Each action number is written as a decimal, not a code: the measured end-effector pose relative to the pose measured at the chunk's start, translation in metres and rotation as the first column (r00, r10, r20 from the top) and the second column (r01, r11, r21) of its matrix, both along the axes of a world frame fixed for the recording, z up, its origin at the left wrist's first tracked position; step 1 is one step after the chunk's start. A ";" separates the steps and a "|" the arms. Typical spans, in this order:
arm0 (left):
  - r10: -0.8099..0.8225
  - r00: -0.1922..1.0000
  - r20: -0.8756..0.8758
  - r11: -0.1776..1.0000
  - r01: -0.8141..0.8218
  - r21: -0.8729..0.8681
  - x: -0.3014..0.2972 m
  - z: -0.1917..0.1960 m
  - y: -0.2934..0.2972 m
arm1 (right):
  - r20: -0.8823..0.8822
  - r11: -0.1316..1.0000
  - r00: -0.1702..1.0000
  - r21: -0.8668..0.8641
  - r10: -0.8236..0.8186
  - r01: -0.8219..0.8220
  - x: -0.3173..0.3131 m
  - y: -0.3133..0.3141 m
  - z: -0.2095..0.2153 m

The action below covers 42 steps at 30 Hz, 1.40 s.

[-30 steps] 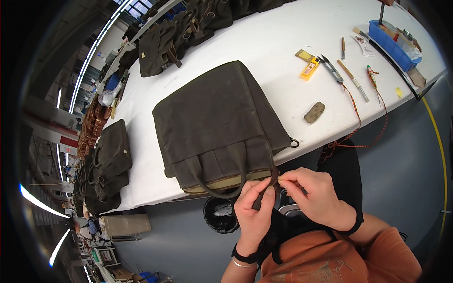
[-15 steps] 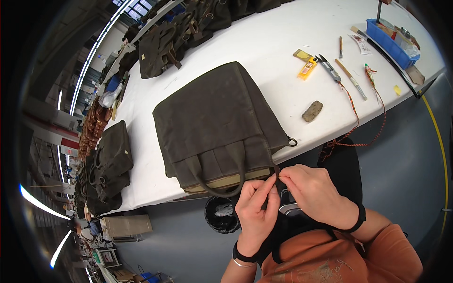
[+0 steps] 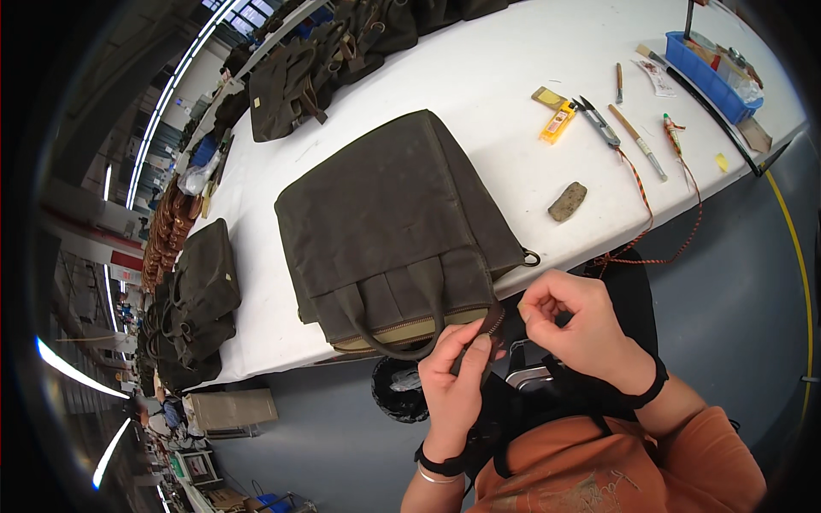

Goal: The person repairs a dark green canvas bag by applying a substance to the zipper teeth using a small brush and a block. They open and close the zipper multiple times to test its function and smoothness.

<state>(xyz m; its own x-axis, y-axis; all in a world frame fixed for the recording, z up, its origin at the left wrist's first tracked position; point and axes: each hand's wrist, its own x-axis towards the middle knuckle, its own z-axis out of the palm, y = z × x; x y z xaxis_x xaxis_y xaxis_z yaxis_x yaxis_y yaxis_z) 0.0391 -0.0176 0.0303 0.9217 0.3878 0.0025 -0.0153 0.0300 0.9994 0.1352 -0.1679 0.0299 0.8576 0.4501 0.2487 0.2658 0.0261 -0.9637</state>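
A dark olive bag lies on the white-covered table, its zipped opening and carry handles turned toward me. My left hand pinches the zipper end at the bag's near right corner, between thumb and fingers. Just to the right, apart from the bag, my right hand is held in the air with thumb and fingertips pressed together. Whatever sits in that pinch, if anything, is too small to make out. A small metal ring sticks out from the bag's right side.
Right of the bag lie a stone-like block, thread snips on a striped cord, a yellow knife-like tool, brushes and an awl-like tool. A blue tray stands far right. More dark bags are piled behind. Below hangs a black-lined bin.
My right hand has pulled away from the zipper end, up and to the right. My left hand keeps its hold there, and more of the zipper end shows now.
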 end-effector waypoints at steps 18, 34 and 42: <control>-0.037 0.998 0.057 0.997 0.034 0.063 -0.003 -0.010 0.001 | 0.308 0.990 0.950 -0.108 -0.051 0.088 -0.014 0.020 0.000; -0.147 0.987 0.062 0.983 0.138 0.124 0.008 -0.007 0.006 | -0.187 0.970 0.970 -0.154 0.157 -0.187 -0.013 0.007 -0.006; -0.003 1.000 0.016 0.889 -0.005 0.458 0.021 0.010 0.004 | -0.394 0.972 0.890 0.040 0.228 -0.231 -0.015 -0.009 -0.015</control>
